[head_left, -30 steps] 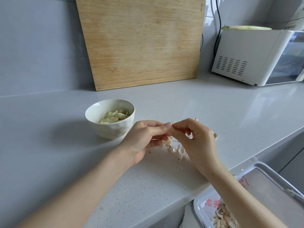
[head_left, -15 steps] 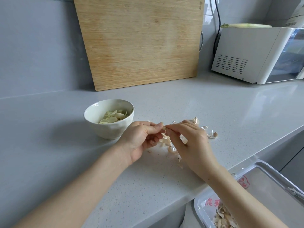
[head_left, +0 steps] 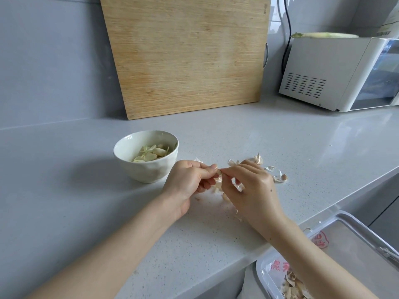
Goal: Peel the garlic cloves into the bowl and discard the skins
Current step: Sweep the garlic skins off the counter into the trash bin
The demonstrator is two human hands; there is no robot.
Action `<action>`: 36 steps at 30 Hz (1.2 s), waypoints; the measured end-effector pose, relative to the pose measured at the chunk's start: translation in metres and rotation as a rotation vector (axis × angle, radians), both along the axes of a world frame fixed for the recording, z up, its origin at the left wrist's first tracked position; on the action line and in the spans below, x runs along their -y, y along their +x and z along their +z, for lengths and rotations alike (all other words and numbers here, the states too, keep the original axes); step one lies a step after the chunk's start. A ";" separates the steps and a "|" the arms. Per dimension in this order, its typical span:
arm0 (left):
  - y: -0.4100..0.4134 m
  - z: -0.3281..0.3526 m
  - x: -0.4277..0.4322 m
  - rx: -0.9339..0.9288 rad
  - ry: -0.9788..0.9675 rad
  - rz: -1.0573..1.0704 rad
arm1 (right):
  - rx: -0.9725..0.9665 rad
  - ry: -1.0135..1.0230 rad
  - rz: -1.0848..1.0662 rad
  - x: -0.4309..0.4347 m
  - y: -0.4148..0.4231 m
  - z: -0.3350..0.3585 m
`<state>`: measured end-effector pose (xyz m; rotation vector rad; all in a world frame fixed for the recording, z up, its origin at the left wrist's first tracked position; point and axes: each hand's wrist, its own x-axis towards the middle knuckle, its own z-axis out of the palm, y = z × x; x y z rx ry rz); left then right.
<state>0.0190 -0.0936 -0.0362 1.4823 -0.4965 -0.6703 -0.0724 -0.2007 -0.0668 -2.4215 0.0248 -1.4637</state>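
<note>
While the head camera looked down at the counter [head_left: 280,137], both hands met just above its surface, to the right of the bowl [head_left: 146,172]. The left hand [head_left: 190,180] was curled, with thumb and forefinger pinching one end of a garlic clove [head_left: 219,171]. The right hand [head_left: 252,186] pinched the other end of the same clove between thumb and forefinger, its remaining fingers bent underneath. Whether the right fingertips gripped skin or flesh could not be told.

The bowl stood upright on the counter, just beside the left hand, and contained peeled cloves [head_left: 151,155]. Loose skins [head_left: 278,175] lay on the counter beneath and to the right of the hands. An unpeeled clove [head_left: 258,159] lay just beyond the right hand.

A wooden cutting board [head_left: 185,55] leaned against the back wall. A white appliance [head_left: 319,72] occupied the far right corner, with a black cable [head_left: 286,29] hanging behind it. Below the counter edge at lower right, a lined bin [head_left: 356,240] held skin scraps [head_left: 293,285].
</note>
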 end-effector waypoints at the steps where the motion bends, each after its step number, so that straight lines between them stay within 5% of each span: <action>1: 0.001 0.000 0.000 -0.002 0.003 -0.013 | -0.004 0.017 0.003 0.000 0.000 0.001; 17: 0.012 -0.001 -0.005 -0.075 -0.165 -0.202 | -0.219 0.583 0.042 0.004 -0.009 0.010; 36: 0.009 -0.005 0.000 -0.071 -0.188 -0.102 | -0.177 0.332 0.079 -0.001 -0.010 0.009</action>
